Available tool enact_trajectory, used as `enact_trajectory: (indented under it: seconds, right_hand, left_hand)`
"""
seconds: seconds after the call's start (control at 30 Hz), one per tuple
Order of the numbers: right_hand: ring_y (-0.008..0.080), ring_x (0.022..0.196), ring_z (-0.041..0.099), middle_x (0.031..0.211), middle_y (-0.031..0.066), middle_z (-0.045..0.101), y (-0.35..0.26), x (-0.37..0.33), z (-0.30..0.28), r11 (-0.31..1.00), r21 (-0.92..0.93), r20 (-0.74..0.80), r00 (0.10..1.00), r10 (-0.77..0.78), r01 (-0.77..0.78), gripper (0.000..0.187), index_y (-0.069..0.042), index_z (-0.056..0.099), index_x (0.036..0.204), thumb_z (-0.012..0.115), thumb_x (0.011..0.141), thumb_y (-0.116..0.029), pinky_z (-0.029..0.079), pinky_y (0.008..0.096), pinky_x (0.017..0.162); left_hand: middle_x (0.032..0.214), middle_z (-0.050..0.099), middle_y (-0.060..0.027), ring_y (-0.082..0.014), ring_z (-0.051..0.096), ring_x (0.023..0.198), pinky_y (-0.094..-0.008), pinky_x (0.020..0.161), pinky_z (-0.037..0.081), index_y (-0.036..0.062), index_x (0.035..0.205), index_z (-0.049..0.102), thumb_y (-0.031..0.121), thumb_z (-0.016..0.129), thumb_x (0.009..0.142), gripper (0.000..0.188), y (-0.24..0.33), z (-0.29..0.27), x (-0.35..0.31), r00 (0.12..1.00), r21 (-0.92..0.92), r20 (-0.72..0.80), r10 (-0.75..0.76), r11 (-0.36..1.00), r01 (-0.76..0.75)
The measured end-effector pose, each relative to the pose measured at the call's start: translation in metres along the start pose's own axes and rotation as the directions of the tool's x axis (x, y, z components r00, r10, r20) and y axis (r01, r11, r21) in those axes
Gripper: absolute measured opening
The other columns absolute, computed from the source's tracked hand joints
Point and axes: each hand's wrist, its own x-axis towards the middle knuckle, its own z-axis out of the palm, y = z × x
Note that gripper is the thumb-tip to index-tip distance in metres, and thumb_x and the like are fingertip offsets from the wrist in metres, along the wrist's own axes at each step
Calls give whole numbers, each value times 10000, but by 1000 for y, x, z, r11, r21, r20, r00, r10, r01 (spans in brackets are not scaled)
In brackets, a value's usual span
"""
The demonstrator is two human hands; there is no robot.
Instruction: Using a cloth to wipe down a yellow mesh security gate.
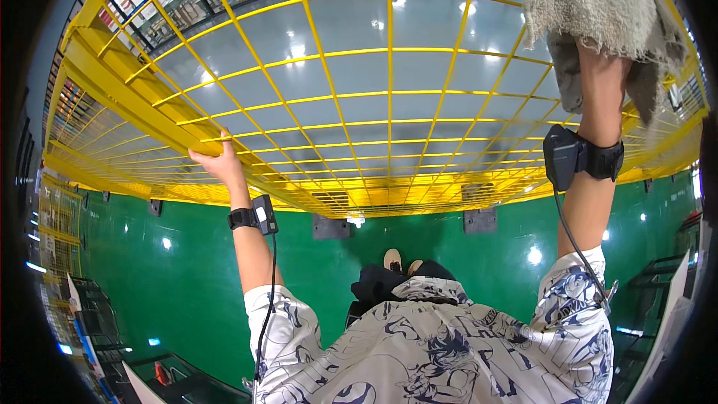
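- Head view: a frayed grey cloth (598, 0) is at upper right, draped over the right hand (603, 78); its fingers are covered, so I cannot tell how they grasp the fabric.
- Lower and to the left, the left hand (224, 167) touches the yellow beam (142, 108), thumb and one finger spread; whether it grips there I cannot tell.
- Wiping looks like the step in hand; doing it well probably means bunching the cloth into the palm so the fringe does not snag on the yellow mesh (390, 49) (loose weave catches easily on wire), then following each wire lengthwise with even pressure while the left hand braces the beam.
- As for containers, neither hand is at one; at lower left a dark, tray-like holder (191, 383) shows a red thing (161, 373), though whether that lies inside is unclear.
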Motion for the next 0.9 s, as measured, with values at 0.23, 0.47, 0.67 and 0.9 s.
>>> enact_trajectory:
  seconds: [0.23,0.47,0.67,0.9]
  right_hand:
    - [215,1026,603,1014,128,638,-2,-108,-10,876,-251,291,895,-337,412,347,-4,552,1172,577,899,-217,502,276,792]
    - [271,1138,525,1191,141,539,-50,-219,-23,495,478,773,615,155,-726,414,-29,468,1276,542,914,-215,432,356,935]
    - [279,1317,363,1418,137,371,-51,-221,-52,318,283,945,319,67,-905,550,-29,272,1432,480,947,-186,308,452,1096]
    - [303,1362,299,1425,175,379,81,-241,-57,999,1,249,967,52,-54,572,-39,354,1396,576,877,-127,227,434,1139]
  left_hand:
    - [1315,446,-256,-328,497,1166,-405,984,411,-63,1384,245,358,784,759,927,-3,-9,4,1000,-33,20,3,999,-3]
    - [1334,427,-259,-339,474,1181,-416,1008,386,-70,1384,265,353,794,751,927,-9,15,-1,999,-27,35,2,1000,-2]
    - [1304,461,-242,-348,483,1149,-425,996,384,-74,1332,368,358,723,828,753,-35,-1,19,992,126,-42,115,986,-109]
    - [1387,334,-323,-435,393,1224,-508,1026,305,-72,1398,296,488,376,979,704,-23,15,6,990,284,-139,12,958,28]
